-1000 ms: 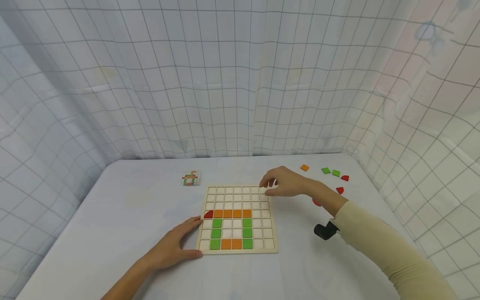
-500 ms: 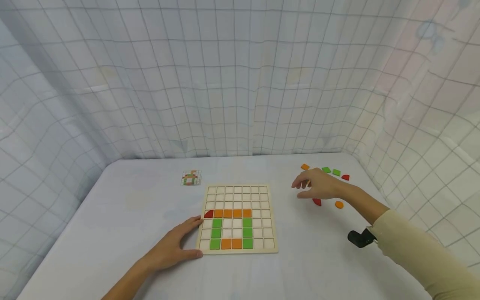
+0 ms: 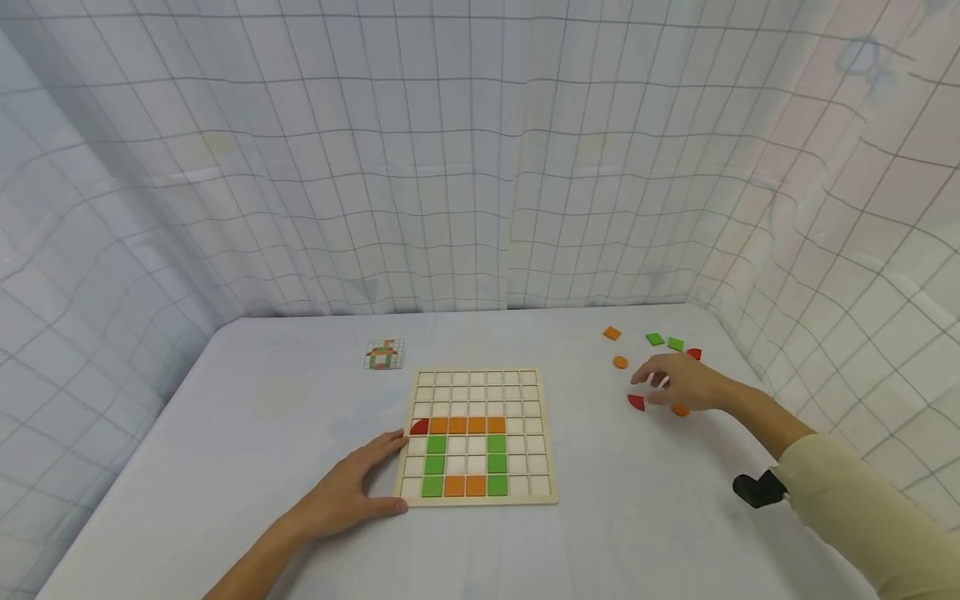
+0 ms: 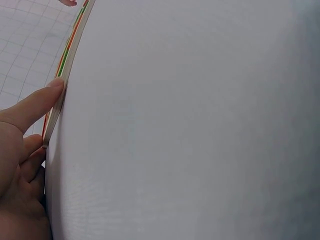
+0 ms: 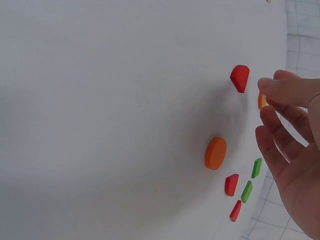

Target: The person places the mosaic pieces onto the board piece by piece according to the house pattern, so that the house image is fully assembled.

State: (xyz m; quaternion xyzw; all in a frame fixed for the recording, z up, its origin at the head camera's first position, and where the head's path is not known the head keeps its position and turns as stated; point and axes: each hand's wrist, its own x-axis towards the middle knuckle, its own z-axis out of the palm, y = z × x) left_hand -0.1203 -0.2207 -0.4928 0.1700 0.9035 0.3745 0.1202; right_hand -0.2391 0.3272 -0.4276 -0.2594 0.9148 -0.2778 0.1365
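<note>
A wooden grid board [image 3: 551, 467] lies on the table, with a red quarter-circle tile [image 3: 419, 427] at its left, a row of orange square tiles [image 3: 457, 426] and two columns of green square tiles [image 3: 497, 463]. My left hand [image 3: 341, 498] rests beside the board, thumb and fingertips touching its left edge. Over the loose pieces at the right hovers my right hand [image 3: 686, 382], fingers spread and loosely bent, nothing between them. Just below its fingertips lies a loose red quarter-circle tile [image 5: 240, 78], with an orange round tile [image 5: 215, 153] close by.
A small pattern card [image 3: 385, 354] lies behind the board. Toward the back right are an orange square [image 3: 612, 333], an orange disc [image 3: 620, 362], green squares [image 3: 655, 339] and a red tile [image 3: 694, 354]. A gridded white curtain [image 3: 480, 167] surrounds the table.
My right hand has moved right, from above the board's far right corner to the loose tiles. My left hand has stayed at the board's edge.
</note>
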